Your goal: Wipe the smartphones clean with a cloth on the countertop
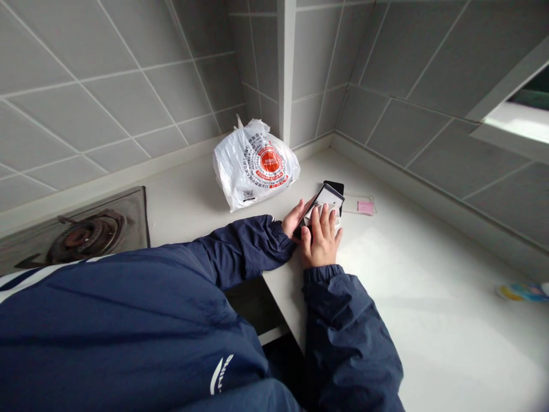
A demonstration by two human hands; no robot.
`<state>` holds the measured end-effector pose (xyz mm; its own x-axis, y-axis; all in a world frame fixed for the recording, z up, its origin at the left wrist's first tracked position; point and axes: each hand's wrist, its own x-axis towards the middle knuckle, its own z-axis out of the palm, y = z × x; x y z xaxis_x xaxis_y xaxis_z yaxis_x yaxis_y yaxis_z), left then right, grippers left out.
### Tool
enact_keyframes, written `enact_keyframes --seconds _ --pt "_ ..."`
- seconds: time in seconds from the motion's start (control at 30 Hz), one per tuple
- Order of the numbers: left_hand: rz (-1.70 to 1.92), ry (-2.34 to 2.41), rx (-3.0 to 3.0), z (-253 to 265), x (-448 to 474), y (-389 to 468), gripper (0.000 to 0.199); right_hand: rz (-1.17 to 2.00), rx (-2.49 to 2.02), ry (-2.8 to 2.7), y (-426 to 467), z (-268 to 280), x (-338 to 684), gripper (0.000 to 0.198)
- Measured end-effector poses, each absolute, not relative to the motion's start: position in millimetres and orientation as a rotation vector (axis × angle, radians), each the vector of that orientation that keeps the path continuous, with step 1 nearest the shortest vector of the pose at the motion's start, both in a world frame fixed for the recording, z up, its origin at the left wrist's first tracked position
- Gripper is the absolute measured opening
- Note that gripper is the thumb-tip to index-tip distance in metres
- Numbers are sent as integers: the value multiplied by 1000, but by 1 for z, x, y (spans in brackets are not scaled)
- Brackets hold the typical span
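Observation:
My left hand (293, 218) is closed around the left edge of a smartphone (329, 194), which is tilted above the countertop. Across the lower part of its screen, my right hand (319, 245) presses a crumpled white tissue (310, 214) under its fingers. The fingers hide much of the tissue and the lower screen. Just behind the phone's top lies a flat black object (338, 186), mostly covered, so I cannot make out its kind. To the right is a clear phone case (350, 203) with a pink piece (365, 207) on it.
A white plastic bag (240, 166) with red and black print stands behind my hands, near the wall corner. At the left is a gas burner (86, 234). A colourful packet (521, 292) lies at the right of the white countertop (429, 274). Grey tiled walls enclose the corner.

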<state>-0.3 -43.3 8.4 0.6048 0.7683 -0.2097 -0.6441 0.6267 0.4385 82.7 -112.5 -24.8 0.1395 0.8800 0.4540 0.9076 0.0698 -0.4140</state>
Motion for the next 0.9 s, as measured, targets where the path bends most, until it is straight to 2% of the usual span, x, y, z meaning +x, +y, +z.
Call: enact_keyframes --seconds 0.1,0.23,0.33,0.67,0.9 --pt "863 400 339 10 -1 -41 64 -69 -1738 -1730 -114 -25 83 55" --pt "874 424 329 16 -7 -39 74 -156 -1539 -1769 -116 -24 81 38" --pt "852 421 334 18 -14 -40 74 -229 -1389 -1780 -118 -21 77 30" --pt "873 404 296 18 -17 -35 78 -266 -1471 -1797 -123 -21 74 32" --pt "945 442 279 21 -16 -39 67 -256 -1489 -1840 -125 -21 64 38"
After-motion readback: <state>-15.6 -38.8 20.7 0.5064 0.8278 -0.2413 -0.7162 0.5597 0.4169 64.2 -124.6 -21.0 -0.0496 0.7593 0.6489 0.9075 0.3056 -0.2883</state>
